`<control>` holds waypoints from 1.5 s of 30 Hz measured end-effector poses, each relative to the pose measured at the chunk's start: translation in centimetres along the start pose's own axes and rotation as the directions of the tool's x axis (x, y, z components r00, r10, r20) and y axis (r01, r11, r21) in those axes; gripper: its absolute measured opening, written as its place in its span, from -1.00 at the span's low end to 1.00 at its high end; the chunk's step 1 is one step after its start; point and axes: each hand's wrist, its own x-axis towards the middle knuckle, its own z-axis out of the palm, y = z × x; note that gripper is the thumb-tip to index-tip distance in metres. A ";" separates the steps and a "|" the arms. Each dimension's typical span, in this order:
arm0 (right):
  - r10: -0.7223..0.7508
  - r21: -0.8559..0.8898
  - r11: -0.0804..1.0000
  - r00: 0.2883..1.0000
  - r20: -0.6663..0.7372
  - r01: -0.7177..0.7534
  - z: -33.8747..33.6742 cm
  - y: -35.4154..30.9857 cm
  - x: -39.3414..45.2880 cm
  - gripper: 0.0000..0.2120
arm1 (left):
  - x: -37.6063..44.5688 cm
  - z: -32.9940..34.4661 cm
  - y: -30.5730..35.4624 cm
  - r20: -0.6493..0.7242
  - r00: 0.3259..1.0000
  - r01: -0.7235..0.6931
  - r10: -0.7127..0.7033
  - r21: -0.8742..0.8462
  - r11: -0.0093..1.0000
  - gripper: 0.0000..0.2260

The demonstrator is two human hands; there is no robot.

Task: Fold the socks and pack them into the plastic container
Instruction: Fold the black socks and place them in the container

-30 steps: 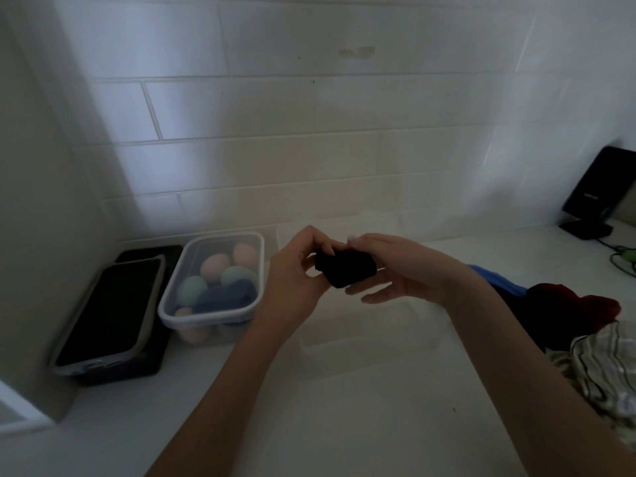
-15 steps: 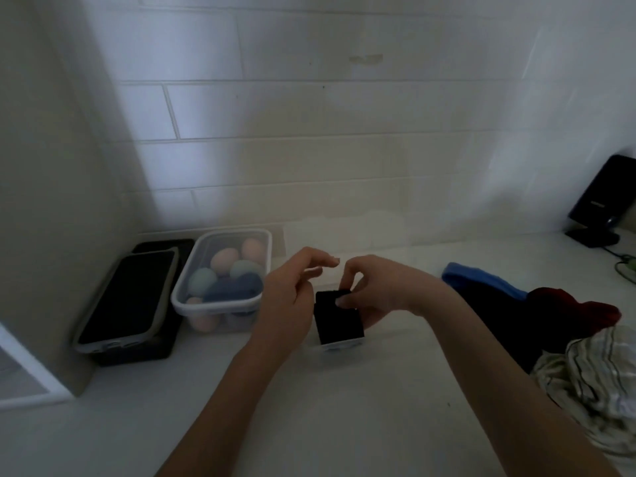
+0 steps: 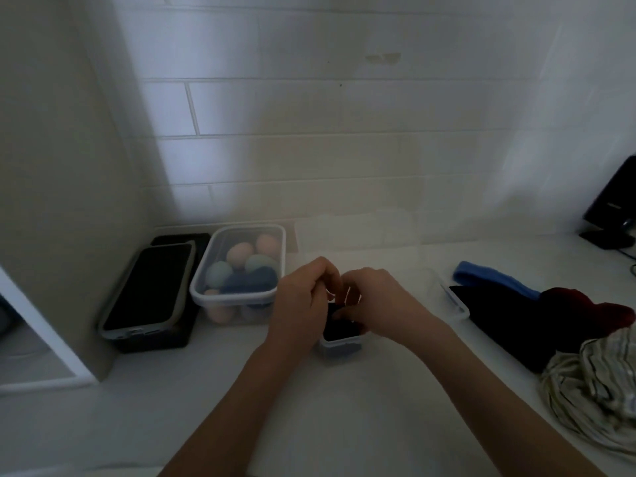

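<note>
White counter under a tiled wall is where we're working, and the dark folded sock (image 3: 339,327) that we had up in the air a second ago now sits down inside the small plastic container (image 3: 340,343). Our left hand (image 3: 303,301) and right hand (image 3: 378,304) are both curled over it, fingertips tucking it in. So that's one packed, with the sock pile (image 3: 557,315) on the right left to fold.

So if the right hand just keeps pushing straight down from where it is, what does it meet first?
The right hand is curled over the small clear container, fingertips aimed down into it. It would first meet the folded black sock already in the opening. Depth is hard to judge in this dim view, so contact may already exist.
</note>
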 end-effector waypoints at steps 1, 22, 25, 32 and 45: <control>-0.020 0.053 0.998 0.999 0.035 0.018 -0.3 0.2 -0.1 -0.78 | 0.0 0.0 0.0 0.004 1.000 -0.004 0.004 0.012 1.000 -0.80; -0.002 -0.168 0.982 0.899 0.437 0.084 -1.6 0.0 0.2 -0.36 | 0.3 0.4 -0.4 0.036 0.999 0.012 -0.013 0.042 0.999 -0.77; -0.043 -0.099 0.991 0.921 0.388 0.088 -1.8 0.2 -0.3 -0.40 | 0.3 0.3 -0.3 0.044 0.999 0.011 -0.012 0.037 0.999 -0.80; -0.091 0.191 0.981 0.969 0.230 0.047 -5.2 2.5 -1.4 -0.58 | 0.6 0.0 -0.3 0.095 0.995 0.007 -0.007 0.001 1.000 -0.73; 0.261 0.329 0.924 0.950 -0.172 -0.194 -9.2 11.0 -2.6 -0.92 | 0.4 0.2 0.0 0.070 0.993 0.098 -0.097 -0.024 0.995 -0.59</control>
